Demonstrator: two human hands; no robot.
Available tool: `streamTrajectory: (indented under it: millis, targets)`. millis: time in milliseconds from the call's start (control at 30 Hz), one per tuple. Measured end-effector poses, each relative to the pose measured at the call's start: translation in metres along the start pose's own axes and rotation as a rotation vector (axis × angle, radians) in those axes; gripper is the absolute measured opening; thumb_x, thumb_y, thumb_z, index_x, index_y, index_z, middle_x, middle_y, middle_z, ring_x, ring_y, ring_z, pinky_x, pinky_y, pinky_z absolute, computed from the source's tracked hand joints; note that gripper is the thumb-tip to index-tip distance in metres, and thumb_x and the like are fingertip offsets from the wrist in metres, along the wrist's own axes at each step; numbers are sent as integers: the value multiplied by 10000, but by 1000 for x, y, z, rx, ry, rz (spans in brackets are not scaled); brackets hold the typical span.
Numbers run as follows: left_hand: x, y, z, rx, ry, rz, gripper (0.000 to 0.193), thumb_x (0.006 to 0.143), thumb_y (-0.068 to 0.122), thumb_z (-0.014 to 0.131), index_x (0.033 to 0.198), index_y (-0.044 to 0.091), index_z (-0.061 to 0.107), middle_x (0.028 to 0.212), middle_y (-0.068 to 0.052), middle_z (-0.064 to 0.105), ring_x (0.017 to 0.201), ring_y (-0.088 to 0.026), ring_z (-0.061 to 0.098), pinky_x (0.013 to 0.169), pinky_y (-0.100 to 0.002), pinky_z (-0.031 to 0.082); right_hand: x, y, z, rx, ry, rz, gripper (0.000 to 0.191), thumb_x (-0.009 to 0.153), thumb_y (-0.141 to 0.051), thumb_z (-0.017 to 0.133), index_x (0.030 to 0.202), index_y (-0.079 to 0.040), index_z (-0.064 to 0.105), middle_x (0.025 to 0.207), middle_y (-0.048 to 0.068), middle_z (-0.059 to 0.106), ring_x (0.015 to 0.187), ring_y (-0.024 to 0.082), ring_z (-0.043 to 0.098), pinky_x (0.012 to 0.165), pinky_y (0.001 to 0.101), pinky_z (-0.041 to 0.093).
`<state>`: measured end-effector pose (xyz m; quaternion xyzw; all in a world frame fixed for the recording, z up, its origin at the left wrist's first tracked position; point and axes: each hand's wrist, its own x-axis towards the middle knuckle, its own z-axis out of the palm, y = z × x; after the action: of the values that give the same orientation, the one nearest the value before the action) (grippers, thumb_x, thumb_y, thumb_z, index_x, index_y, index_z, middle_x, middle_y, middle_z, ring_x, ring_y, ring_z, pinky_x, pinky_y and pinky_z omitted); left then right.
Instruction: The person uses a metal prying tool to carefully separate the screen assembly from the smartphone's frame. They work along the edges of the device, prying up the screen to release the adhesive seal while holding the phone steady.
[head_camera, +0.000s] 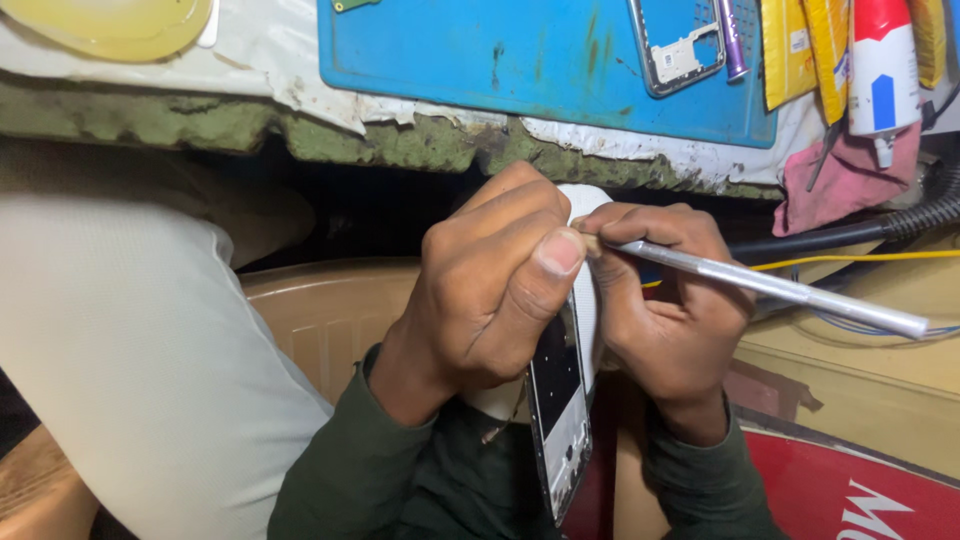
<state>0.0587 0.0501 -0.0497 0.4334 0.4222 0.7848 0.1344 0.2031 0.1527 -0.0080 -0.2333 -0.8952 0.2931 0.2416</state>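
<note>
Two bare hands work close together below the worn edge of a bench, seen from a head camera looking down. Left hand is clenched around the upper part of a thin, opened mobile phone body with a dark inner face and a white back, held on edge and nearly upright, its lower end pointing toward the lap; the thumb presses beside the top of the phone. Right hand pinches a slim silver metal hand tool shaped like a pen, whose tip meets the phone's top edge just beside the left thumb, while its long handle sticks out to the right.

On the bench above lies a blue rubber work mat, and on it rests a separate silver phone frame with an empty camera opening. A white tube with a red cap and a pink cloth sit at the mat's right end.

Judging by this, disassembly appears well under way: the phone is already opened and another frame is set aside. Work at the top edge seems unfinished, since the tool tip is engaged there.
</note>
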Motion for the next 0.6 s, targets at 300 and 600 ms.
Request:
streamTrajectory:
  millis: [300,600]
  targets:
    - [-2,-2,-1,-15,-1,-12,236,1109,88,478,922,-42,539,855,-156,534,794,-283,532,741,-374,451,0,2,7,-127,62,-108,180,1009,107,763,1127,29,651,1010,117,728,906,163,714,832,259,579]
    - [-6,-8,-3,-120,54,-57,320,1071,135,443,798,-22,496,820,-122,531,781,-247,559,726,-339,462,-7,6,3,117,70,-12,202,1027,104,741,1079,20,564,1006,174,707,949,196,738,868,282,619]
